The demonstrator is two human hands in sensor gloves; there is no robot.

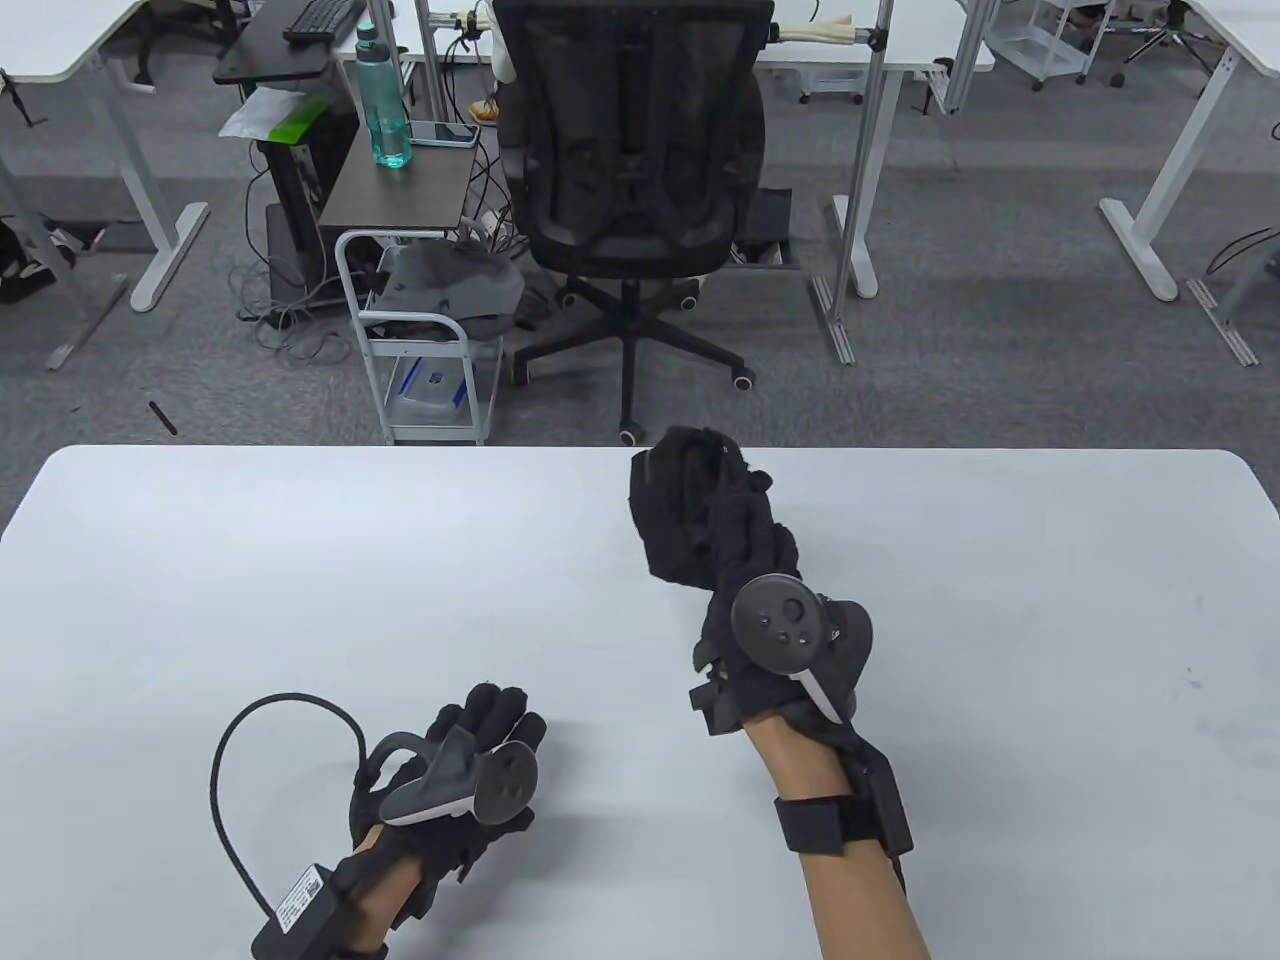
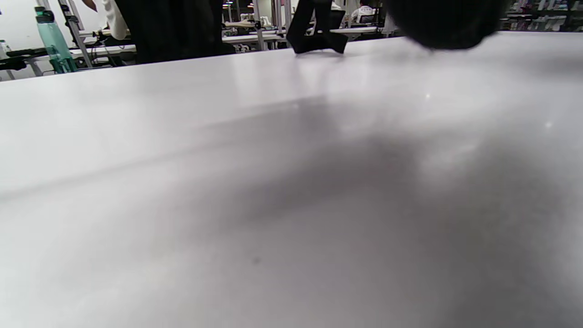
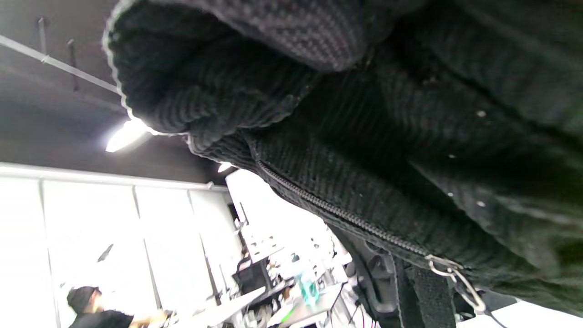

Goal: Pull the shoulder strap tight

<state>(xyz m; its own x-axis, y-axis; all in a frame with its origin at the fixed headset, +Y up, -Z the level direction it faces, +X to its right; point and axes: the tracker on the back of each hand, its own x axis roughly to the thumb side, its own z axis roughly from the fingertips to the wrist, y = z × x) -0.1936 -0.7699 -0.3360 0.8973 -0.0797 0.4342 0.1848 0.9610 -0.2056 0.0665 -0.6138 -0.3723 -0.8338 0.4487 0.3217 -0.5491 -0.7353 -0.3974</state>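
A small black backpack is held upright at the far middle of the white table, its lower end on or just above the top. My right hand grips its upper part from behind, fingers buried in the fabric. The right wrist view shows the black fabric close up, with a zipper pull and a black strap hanging below. My left hand lies on the table at the near left, fingers loosely out and holding nothing. In the left wrist view the backpack stands far off.
Beyond the table's far edge stand a black office chair and a small white cart. A green bottle is on a side stand. A black cable loops from my left wrist over the table.
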